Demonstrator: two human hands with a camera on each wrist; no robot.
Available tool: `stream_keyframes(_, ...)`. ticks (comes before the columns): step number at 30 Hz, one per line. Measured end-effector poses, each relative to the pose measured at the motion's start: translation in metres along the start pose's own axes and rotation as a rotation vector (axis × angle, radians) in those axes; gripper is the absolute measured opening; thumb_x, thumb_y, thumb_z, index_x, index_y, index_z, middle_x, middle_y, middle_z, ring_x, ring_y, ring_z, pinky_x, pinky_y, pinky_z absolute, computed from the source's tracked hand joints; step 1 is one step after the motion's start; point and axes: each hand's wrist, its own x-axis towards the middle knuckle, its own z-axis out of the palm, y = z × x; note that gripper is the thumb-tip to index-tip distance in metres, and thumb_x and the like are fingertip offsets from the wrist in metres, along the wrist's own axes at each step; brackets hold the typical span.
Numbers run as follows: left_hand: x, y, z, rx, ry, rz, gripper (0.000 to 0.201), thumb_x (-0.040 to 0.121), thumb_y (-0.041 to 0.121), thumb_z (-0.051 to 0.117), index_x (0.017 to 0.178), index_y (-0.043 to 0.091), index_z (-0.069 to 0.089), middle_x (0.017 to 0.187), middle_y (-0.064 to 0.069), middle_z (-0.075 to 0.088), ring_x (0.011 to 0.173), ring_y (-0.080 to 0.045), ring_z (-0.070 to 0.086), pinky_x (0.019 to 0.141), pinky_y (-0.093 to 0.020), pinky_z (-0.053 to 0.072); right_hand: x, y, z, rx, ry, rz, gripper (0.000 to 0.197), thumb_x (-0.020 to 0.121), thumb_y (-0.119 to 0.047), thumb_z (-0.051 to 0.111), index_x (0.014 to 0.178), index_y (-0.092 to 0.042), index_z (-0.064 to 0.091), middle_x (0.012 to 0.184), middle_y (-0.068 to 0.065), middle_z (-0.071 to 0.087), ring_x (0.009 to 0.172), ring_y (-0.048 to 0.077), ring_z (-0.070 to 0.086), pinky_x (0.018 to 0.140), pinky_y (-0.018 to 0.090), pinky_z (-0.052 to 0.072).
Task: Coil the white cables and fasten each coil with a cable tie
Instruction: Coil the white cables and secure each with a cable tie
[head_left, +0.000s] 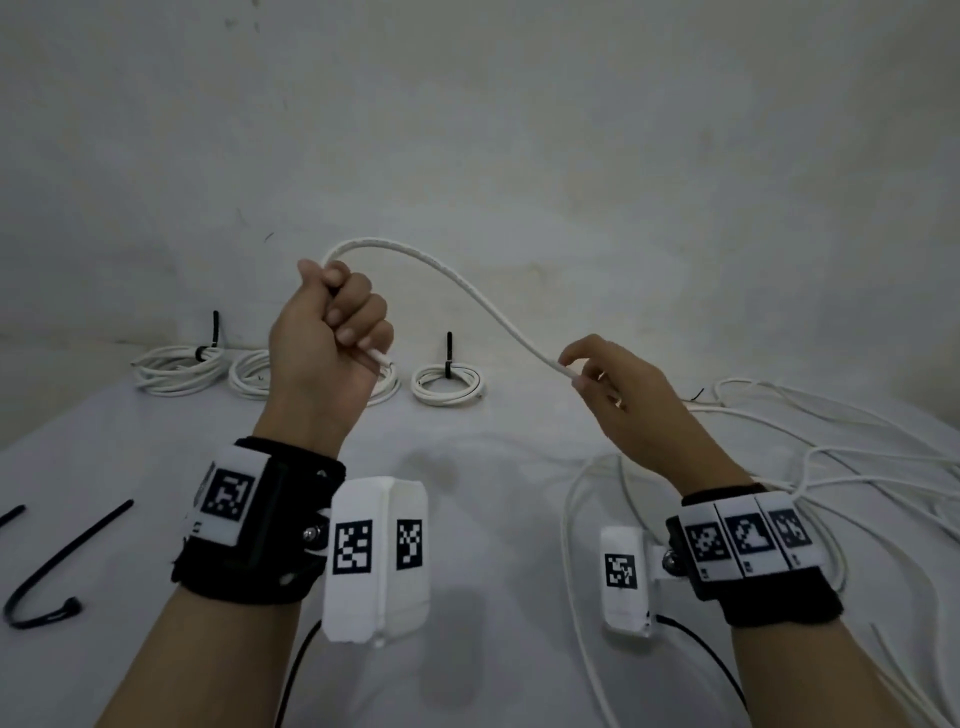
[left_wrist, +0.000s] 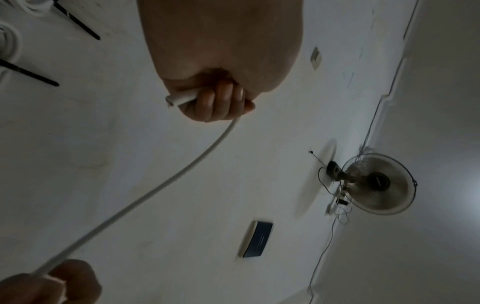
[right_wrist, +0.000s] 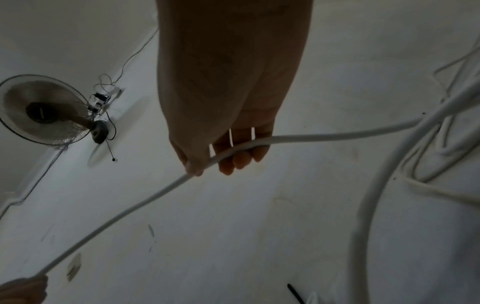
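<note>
Now the left hand (head_left: 332, 332) fists the cable (head_left: 467, 291) end; the right hand (head_left: 618, 389) pinches it loosely, so loops may tangle.

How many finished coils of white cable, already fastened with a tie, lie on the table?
3, in a row at the table's far edge: left coil, middle coil partly hidden behind the left hand so its tie is unseen, right coil.
</note>
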Motion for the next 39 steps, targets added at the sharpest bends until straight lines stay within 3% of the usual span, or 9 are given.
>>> stream_keyframes(5, 0.002, -0.011, -0.001, 0.001, -0.037, 0.0, 0.04, 0.103, 0.036, 0.022, 0.069, 0.019, 0.037, 0.045, 0.01, 0.028, 0.035, -0.002, 0.025, 0.037, -0.014, 0.025, 0.004, -0.024, 0.002, -0.096, -0.159, -0.094, 0.019, 0.083, -0.005, 0.066, 0.096, -0.016, 0.073, 0.074, -0.008, 0.056, 0.062, -0.001, 0.049, 0.062, 0.008, 0.038)
stream_keyframes(8, 0.002, -0.022, 0.001, 0.086, -0.024, -0.016, 0.04, 0.103, 0.034, 0.022, 0.07, 0.018, 0.035, 0.044, 0.01, 0.028, 0.036, -0.002, 0.025, 0.037, -0.015, 0.027, 0.005, -0.044, -0.001, -0.137, -0.25, -0.103, 0.022, 0.082, -0.005, 0.065, 0.097, -0.017, 0.076, 0.072, -0.009, 0.055, 0.062, -0.002, 0.048, 0.06, 0.007, 0.036)
stream_keyframes(13, -0.006, -0.043, 0.009, 0.241, -0.045, -0.062, 0.039, 0.104, 0.031, 0.021, 0.071, 0.015, 0.034, 0.045, 0.009, 0.028, 0.038, -0.004, 0.025, 0.039, -0.016, 0.028, 0.001, -0.076, -0.007, -0.162, -0.327, -0.192, 0.019, 0.087, -0.011, 0.063, 0.1, -0.017, 0.075, 0.079, -0.003, 0.061, 0.068, 0.007, 0.053, 0.068, 0.023, 0.046)
stream_keyframes(16, -0.012, -0.054, 0.014, 0.353, -0.1, -0.106, 0.038, 0.104, 0.029, 0.022, 0.071, 0.014, 0.034, 0.048, 0.008, 0.028, 0.04, -0.005, 0.025, 0.041, -0.017, 0.027, 0.001, -0.087, -0.016, -0.175, -0.276, -0.267, 0.018, 0.088, -0.012, 0.063, 0.1, -0.018, 0.075, 0.076, 0.004, 0.059, 0.063, 0.012, 0.049, 0.062, 0.02, 0.038)
stream_keyframes(21, -0.023, -0.067, 0.021, 0.598, -0.186, -0.165, 0.039, 0.104, 0.027, 0.024, 0.071, 0.012, 0.039, 0.052, 0.0, 0.038, 0.043, -0.012, 0.037, 0.045, -0.02, 0.036, 0.003, -0.082, -0.027, -0.069, -0.133, -0.231, 0.006, 0.084, -0.018, 0.069, 0.087, -0.021, 0.073, 0.069, -0.013, 0.046, 0.064, -0.003, 0.047, 0.062, 0.009, 0.034)
stream_keyframes(26, -0.027, -0.069, 0.022, 0.679, -0.255, -0.226, 0.043, 0.104, 0.028, 0.024, 0.072, 0.008, 0.044, 0.044, 0.002, 0.041, 0.033, -0.008, 0.029, 0.038, -0.015, 0.027, 0.005, -0.063, -0.033, 0.009, 0.015, -0.143, 0.007, 0.084, -0.02, 0.069, 0.089, -0.019, 0.065, 0.069, -0.011, 0.048, 0.066, 0.006, 0.047, 0.062, 0.012, 0.037)
stream_keyframes(32, -0.029, -0.069, 0.023, 0.457, -0.332, -0.359, 0.046, 0.1, 0.033, 0.026, 0.067, 0.011, 0.048, 0.04, 0.008, 0.027, 0.031, -0.002, 0.019, 0.037, -0.015, 0.015, 0.008, -0.038, -0.033, 0.062, 0.271, -0.019, 0.022, 0.091, -0.024, 0.06, 0.112, -0.023, 0.068, 0.072, -0.002, 0.048, 0.067, 0.002, 0.045, 0.065, 0.008, 0.034)
stream_keyframes(36, -0.03, -0.068, 0.024, 0.238, -0.326, -0.395, 0.052, 0.096, 0.038, 0.028, 0.054, 0.016, 0.05, 0.038, 0.008, 0.028, 0.029, 0.0, 0.021, 0.034, -0.016, 0.015, 0.01, -0.04, -0.024, 0.148, 0.242, 0.053, 0.016, 0.095, -0.029, 0.054, 0.101, -0.036, 0.067, 0.072, -0.006, 0.055, 0.064, 0.001, 0.046, 0.061, 0.009, 0.033)
stream_keyframes(39, -0.029, -0.069, 0.025, 0.193, -0.283, -0.38, 0.059, 0.099, 0.043, 0.022, 0.051, 0.018, 0.045, 0.037, 0.008, 0.027, 0.028, -0.001, 0.021, 0.032, -0.015, 0.016, 0.011, -0.044, -0.022, 0.271, 0.19, 0.082, 0.02, 0.097, -0.025, 0.051, 0.095, -0.023, 0.071, 0.077, -0.009, 0.068, 0.057, 0.001, 0.048, 0.056, 0.014, 0.034)
